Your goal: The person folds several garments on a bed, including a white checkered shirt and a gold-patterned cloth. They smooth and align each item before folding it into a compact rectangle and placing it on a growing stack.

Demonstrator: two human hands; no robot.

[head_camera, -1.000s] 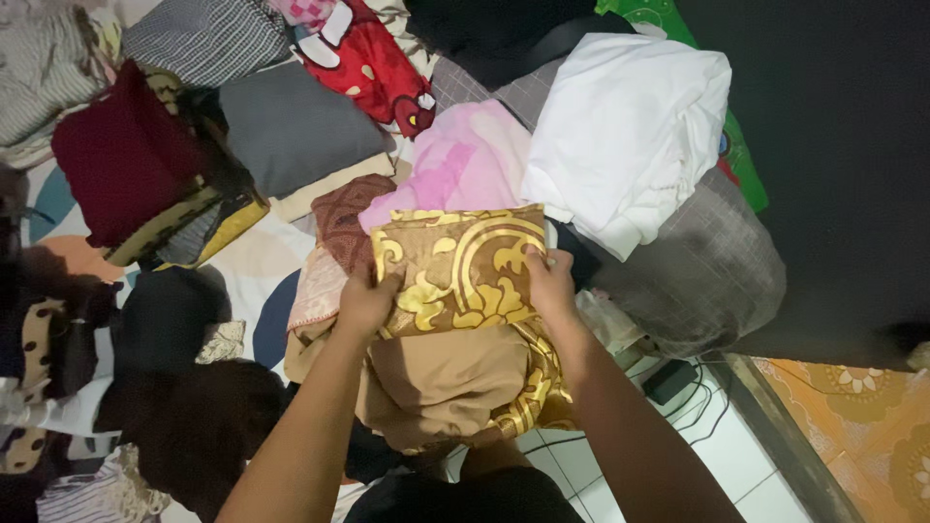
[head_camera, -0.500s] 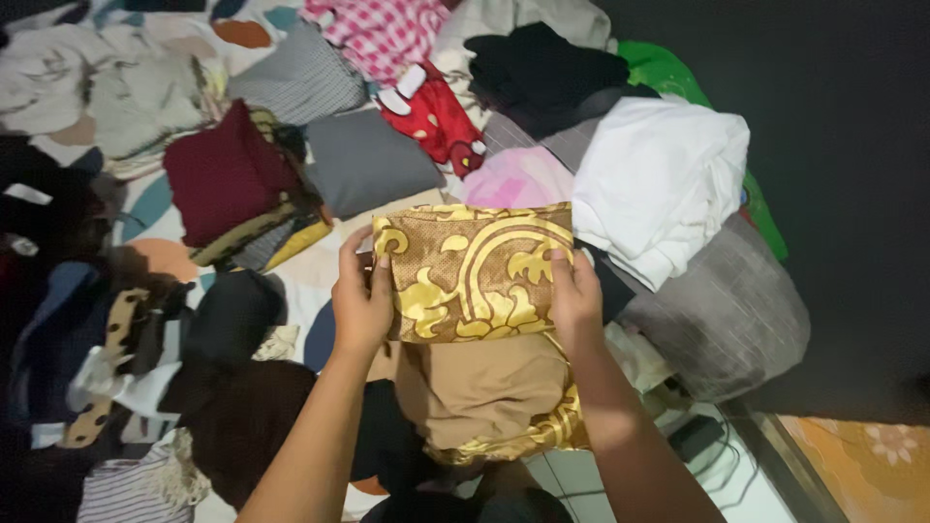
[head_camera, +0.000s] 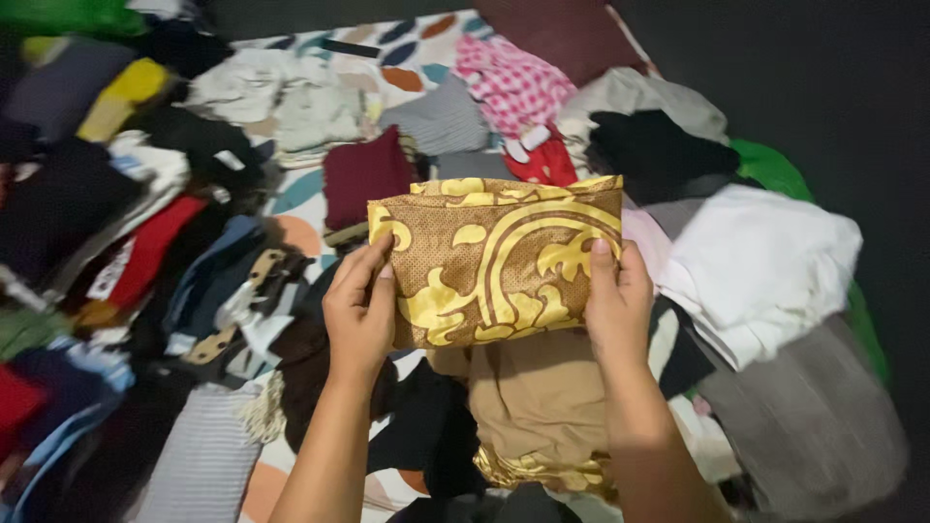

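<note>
Both hands had the folded gold cloth pinched: left hand and right hand clamped at opposite short ends, long axis sideways between them.

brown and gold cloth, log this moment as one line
left hand: grips left edge | right hand: grips right edge | brown and gold cloth: folded, held up over clothes pile

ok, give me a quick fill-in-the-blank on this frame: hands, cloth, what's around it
Both hands, left hand and right hand, grip the folded brown cloth with ____ swirl pattern.
The crumpled white garment lies to the cloth's ____.
The folded maroon garment lies beyond the ____ hand.

Missing: gold; right; left
</note>
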